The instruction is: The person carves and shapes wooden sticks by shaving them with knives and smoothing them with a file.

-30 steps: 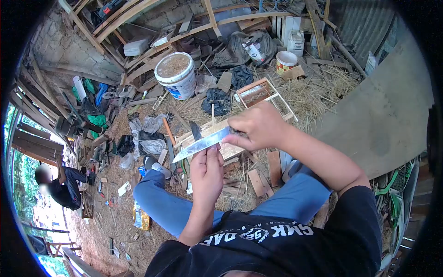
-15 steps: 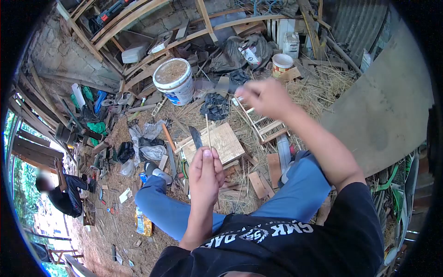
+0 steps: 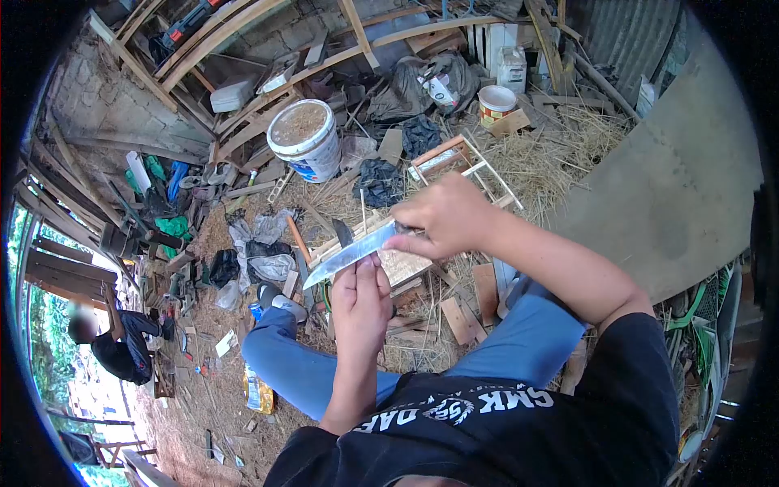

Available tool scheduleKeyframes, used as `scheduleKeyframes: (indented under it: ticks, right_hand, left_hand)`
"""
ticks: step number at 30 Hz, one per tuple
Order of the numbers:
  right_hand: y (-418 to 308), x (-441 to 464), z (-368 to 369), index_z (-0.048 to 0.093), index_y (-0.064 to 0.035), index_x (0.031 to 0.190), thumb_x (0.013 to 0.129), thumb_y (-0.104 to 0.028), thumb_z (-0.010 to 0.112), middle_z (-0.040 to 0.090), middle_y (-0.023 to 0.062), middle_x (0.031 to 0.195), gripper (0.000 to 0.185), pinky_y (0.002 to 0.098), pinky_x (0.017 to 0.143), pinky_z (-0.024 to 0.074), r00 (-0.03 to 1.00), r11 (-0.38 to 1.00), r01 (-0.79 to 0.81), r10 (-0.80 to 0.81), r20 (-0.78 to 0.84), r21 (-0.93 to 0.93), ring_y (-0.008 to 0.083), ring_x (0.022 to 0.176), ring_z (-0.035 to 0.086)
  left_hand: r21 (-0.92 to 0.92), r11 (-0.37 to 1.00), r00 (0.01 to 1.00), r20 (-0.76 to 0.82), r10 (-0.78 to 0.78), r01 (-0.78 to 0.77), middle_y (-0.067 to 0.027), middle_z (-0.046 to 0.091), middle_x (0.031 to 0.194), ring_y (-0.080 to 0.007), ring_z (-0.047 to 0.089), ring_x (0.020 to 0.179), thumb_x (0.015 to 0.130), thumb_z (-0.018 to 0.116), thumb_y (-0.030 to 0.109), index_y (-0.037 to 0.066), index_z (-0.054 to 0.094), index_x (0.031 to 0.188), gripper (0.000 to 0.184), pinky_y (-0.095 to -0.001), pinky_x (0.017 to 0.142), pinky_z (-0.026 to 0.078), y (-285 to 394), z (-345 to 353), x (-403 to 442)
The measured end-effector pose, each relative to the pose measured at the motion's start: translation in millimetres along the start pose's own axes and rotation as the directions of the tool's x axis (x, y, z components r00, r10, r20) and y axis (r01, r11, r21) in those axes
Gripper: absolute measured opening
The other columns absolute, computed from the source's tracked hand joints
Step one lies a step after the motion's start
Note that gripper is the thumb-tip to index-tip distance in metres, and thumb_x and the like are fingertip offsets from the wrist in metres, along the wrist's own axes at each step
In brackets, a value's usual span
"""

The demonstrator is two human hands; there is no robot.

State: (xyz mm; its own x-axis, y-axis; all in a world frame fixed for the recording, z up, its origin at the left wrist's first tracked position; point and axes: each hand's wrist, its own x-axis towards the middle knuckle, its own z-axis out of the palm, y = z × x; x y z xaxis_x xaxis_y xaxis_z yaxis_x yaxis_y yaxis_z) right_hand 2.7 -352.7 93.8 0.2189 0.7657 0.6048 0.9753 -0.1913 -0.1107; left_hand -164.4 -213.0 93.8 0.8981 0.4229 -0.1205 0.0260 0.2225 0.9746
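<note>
My right hand [image 3: 446, 217] is closed round the handle of a knife [image 3: 349, 253], whose broad shiny blade points down to the left. My left hand [image 3: 362, 300] pinches a thin wooden stick [image 3: 363, 207] that stands up behind the blade. The blade crosses the stick just above my left fingertips. Beyond the knife, a dark blade [image 3: 342, 233] lies by a wooden block [image 3: 403, 266], partly hidden by my hands. A small slatted wooden frame [image 3: 475, 166] is past my right hand.
A large white bucket [image 3: 304, 140] and a smaller tub [image 3: 497, 104] stand farther back. An orange-handled saw [image 3: 299, 239] lies left of the block. At the far left sits another person [image 3: 122, 345]. A large grey sheet [image 3: 669, 187] slopes at the right.
Half a second ago my right hand was raised away to the right, over the slatted frame. Now it is back with the knife across the stick, much as one second ago.
</note>
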Motion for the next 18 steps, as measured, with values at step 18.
scheduleKeyframes:
  ticks: [18]
  right_hand:
    - [7.1,7.1,-5.3,0.067,-0.0099,0.072,0.096,-0.058,0.057,0.061,0.0122,0.056,0.055,0.0457,0.053,0.0499,0.955,0.943,-0.297,0.292,0.055,0.151,0.0354,0.055,0.064]
  left_hand:
    - [-0.141,0.990,0.996,0.086,0.009,0.004,0.0053,0.037,0.063,-0.0025,0.024,0.046,0.113,0.039,0.024,0.008,0.051,0.105,0.022,-0.0221,0.039,0.020,6.7,-4.8,-0.4]
